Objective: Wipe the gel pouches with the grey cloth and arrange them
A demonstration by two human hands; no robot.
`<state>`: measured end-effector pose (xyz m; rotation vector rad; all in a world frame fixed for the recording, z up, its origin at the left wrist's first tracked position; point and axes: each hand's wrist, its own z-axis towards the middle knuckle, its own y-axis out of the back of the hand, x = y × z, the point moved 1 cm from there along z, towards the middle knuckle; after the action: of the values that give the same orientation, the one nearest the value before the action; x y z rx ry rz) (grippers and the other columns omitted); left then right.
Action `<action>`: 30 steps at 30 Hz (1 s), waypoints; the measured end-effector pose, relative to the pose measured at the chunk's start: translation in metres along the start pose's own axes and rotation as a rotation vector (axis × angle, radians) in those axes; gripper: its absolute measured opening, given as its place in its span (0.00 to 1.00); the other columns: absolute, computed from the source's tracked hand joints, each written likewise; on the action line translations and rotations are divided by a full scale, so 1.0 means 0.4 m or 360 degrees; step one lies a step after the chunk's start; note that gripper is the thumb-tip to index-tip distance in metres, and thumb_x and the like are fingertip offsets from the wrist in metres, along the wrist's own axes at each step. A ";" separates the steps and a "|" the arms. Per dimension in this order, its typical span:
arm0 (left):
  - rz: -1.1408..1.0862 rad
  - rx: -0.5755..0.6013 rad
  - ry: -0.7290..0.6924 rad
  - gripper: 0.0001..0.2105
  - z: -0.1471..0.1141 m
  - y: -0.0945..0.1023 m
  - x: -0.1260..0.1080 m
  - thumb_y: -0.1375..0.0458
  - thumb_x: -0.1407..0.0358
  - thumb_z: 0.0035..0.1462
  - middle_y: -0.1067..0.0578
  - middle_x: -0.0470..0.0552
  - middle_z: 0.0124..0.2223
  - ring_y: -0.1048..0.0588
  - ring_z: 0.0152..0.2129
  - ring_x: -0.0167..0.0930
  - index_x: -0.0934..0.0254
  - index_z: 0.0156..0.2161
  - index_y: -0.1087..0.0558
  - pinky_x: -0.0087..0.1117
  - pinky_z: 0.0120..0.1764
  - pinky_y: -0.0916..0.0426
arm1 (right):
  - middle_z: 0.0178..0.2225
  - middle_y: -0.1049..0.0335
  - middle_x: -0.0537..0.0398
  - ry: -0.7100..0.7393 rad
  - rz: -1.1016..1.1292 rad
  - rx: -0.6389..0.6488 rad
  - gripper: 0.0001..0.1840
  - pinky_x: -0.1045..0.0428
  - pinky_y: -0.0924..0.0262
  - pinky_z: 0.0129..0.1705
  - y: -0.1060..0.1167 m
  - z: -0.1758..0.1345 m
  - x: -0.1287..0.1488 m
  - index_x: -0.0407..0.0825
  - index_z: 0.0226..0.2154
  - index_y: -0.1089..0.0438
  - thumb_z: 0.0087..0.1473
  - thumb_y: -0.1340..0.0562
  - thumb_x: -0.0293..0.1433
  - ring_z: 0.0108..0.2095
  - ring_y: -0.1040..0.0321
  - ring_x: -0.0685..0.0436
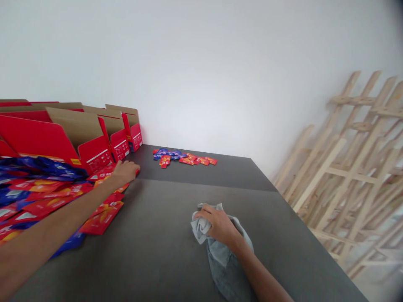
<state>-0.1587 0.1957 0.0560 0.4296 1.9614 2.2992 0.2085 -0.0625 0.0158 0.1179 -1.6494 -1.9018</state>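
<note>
- Head view: a person's two bare hands are set apart over a dark grey table (163,251).
- Right hand (218,224): the fingers curl around a bunched part of a grey cloth (224,270), holding it against the tabletop.
- Cloth position: it lies right of the middle of the table. The gathered end sits under the fingers; the loose part trails toward the wearer, beside and partly behind the right forearm.
- Left hand (126,171): it reaches forward to the far right edge of the packet pile (50,195). A red packet (137,171) shows at the fingertips; whether the fingers grip it cannot be told.
- Packet pile: red and blue packets overlap on the left side of the table, partly hidden by the left forearm.
- Red boxes (34,134): these stand in a row behind the pile, brown inner faces showing.
- Far packets (176,157): a smaller red and blue group lies near the white wall (204,84).
- Wooden frames (343,180): these lean to the right of the table.
</note>
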 end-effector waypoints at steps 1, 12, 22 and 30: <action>-0.0044 0.0010 -0.0031 0.17 0.019 -0.014 -0.032 0.51 0.72 0.61 0.24 0.58 0.49 0.29 0.49 0.40 0.66 0.51 0.24 0.43 0.55 0.38 | 0.49 0.29 0.53 -0.0002 0.0000 0.0008 0.26 0.54 0.41 0.44 -0.001 0.000 0.001 0.55 0.50 0.29 0.51 0.42 0.18 0.47 0.31 0.44; -0.0380 0.0037 -0.0089 0.26 0.174 -0.149 -0.318 0.55 0.62 0.65 0.36 0.69 0.64 0.36 0.61 0.49 0.74 0.63 0.36 0.49 0.59 0.39 | 0.46 0.29 0.54 0.0005 0.0027 0.0049 0.23 0.54 0.44 0.37 -0.007 0.000 0.006 0.55 0.49 0.29 0.52 0.40 0.21 0.43 0.31 0.44; -0.0444 -0.0089 -0.0478 0.26 0.200 -0.107 -0.325 0.49 0.72 0.59 0.32 0.58 0.62 0.36 0.60 0.41 0.61 0.62 0.33 0.43 0.61 0.42 | 0.47 0.30 0.55 0.0008 -0.0037 0.0119 0.22 0.54 0.44 0.38 0.007 0.001 0.020 0.55 0.50 0.31 0.54 0.40 0.22 0.44 0.32 0.45; -0.0407 -0.0026 -0.0462 0.21 0.201 -0.104 -0.260 0.44 0.65 0.55 0.26 0.65 0.52 0.33 0.55 0.48 0.64 0.54 0.25 0.55 0.60 0.48 | 0.46 0.28 0.56 -0.0002 -0.0002 0.0092 0.23 0.53 0.44 0.37 0.005 0.000 0.019 0.57 0.49 0.30 0.52 0.40 0.21 0.44 0.31 0.44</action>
<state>-0.0425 0.2536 0.0103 0.4518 1.7452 1.9714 0.2032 -0.0664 0.0199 0.1414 -1.7061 -1.8555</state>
